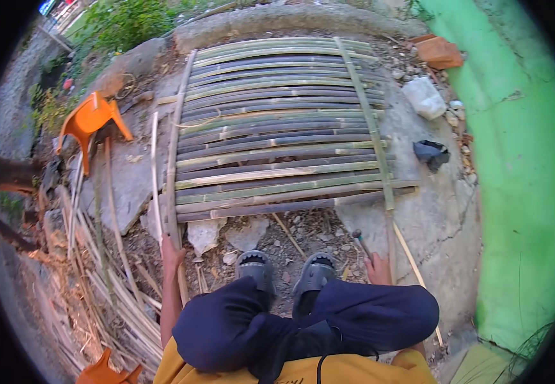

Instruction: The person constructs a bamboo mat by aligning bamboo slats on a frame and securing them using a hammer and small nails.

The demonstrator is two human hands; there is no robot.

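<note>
A slatted frame of split bamboo (277, 153) lies on the ground ahead of my feet, its green and dark strips running crosswise over long side poles. My left hand (173, 251) is closed around the near part of the left pole (170, 173). At the near end of the right pole (390, 240), my right hand (378, 267) is closed on what looks like a hammer (360, 240), with a small dark head pointing away from me. Whether these fingers also touch the pole cannot be made out. A loose thin strip (156, 166) stands beside the left pole.
Loose bamboo strips (108, 281) are heaped at the left, near an orange plastic chair (92, 118); another orange piece (108, 371) shows at the bottom. Along the right runs a green wall (514, 211), with a brick (439, 52), a white bag (424, 98) and a black bag (431, 153) beside it.
</note>
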